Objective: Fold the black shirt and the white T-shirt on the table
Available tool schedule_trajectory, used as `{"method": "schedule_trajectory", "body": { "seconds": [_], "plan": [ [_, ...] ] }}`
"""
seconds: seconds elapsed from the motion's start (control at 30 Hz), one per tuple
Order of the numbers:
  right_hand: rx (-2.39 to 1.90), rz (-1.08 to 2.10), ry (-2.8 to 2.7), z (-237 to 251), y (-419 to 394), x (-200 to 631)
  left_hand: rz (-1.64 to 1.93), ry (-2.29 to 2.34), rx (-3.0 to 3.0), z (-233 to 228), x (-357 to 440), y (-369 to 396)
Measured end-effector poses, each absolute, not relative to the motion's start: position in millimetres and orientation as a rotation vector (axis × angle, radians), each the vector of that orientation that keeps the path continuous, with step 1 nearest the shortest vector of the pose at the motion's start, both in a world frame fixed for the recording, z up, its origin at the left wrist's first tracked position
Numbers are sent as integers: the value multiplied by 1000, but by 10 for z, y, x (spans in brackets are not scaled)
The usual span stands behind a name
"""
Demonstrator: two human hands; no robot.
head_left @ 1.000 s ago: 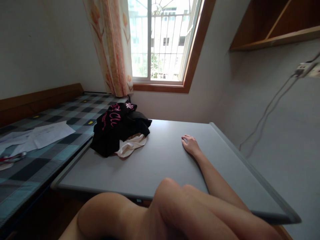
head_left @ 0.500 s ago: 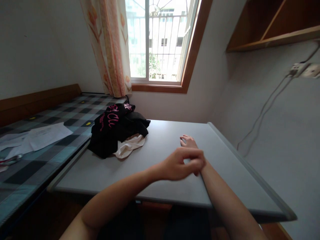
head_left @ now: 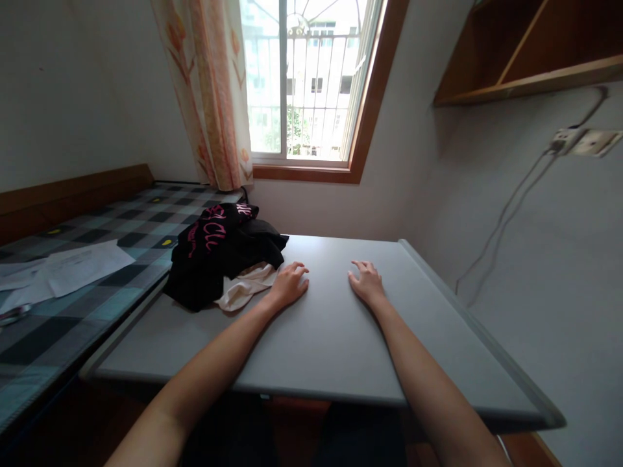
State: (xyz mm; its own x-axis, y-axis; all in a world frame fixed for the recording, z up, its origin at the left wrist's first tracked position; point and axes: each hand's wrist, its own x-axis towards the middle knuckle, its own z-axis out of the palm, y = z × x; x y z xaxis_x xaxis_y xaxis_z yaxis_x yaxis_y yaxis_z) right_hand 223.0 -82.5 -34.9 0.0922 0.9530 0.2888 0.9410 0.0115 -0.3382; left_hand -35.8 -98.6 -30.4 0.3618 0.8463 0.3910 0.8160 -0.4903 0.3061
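Observation:
My left hand (head_left: 291, 284) rests on the pale grey table (head_left: 335, 350), fingers a little curled and apart, holding nothing. Just left of it lies a heap of clothing: a black garment (head_left: 233, 250) with pink lettering, and a cream-white cloth (head_left: 243, 288) showing from under it. Whether my left hand touches the white cloth, I cannot tell. My right hand (head_left: 367, 282) lies on the tabletop further right, thumb and fingers spread, with nothing in it. Bare tabletop shows between the two hands.
A bed with a checked cover (head_left: 111, 227) adjoins the table's left side, with paper sheets (head_left: 73, 269) on it. Behind the table are a curtain (head_left: 214, 97) and a barred window (head_left: 311, 84). A wooden shelf (head_left: 516, 81) and a socket (head_left: 564, 139) with a hanging cord are on the right wall.
My left hand has moved left, from over my right forearm down to the tabletop beside the clothes. My right hand has stayed in about the same place.

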Motion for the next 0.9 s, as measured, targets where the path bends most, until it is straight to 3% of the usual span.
{"method": "schedule_trajectory", "body": {
  "seconds": [0.37, 0.9],
  "plan": [
    [-2229, 132, -1827, -321, -880, 2194, 371, 1600, 2565, -330, -329, -1062],
    [-2257, 203, -1979, -286, -868, 2223, 327, 1571, 2577, -313, -337, -1074]
  ]
}}
